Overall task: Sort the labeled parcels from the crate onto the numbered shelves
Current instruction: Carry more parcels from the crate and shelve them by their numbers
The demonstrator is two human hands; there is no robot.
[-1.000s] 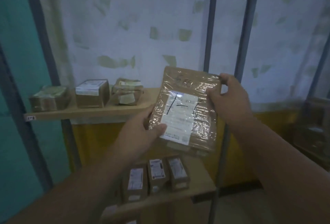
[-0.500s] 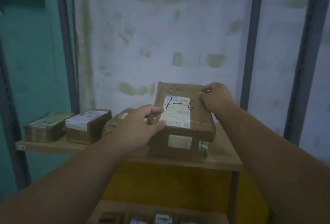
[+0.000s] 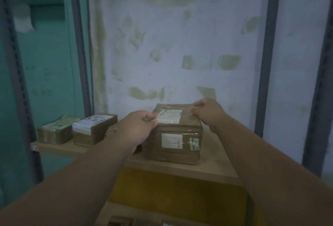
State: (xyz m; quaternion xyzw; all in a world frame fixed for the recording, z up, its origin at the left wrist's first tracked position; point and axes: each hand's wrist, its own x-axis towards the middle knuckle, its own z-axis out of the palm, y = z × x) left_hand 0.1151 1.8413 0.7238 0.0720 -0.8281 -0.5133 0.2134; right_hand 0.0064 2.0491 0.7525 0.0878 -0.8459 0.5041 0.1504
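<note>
Now both hands, left [image 3: 138,128] and right [image 3: 207,111], grip taped parcel [image 3: 173,141] (fingers curled) on shelf [image 3: 216,164].

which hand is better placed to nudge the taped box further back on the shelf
Probably the left. The left hand grips the box at its near top-left edge, so it can push straight back. The right hand holds the far top-right corner, better suited to steadying. The shelf has bare board behind.

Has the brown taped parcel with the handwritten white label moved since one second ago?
Yes. The brown taped parcel was held up in front of the wooden shelf; now it rests flat on that shelf, right of the other parcels.
</note>
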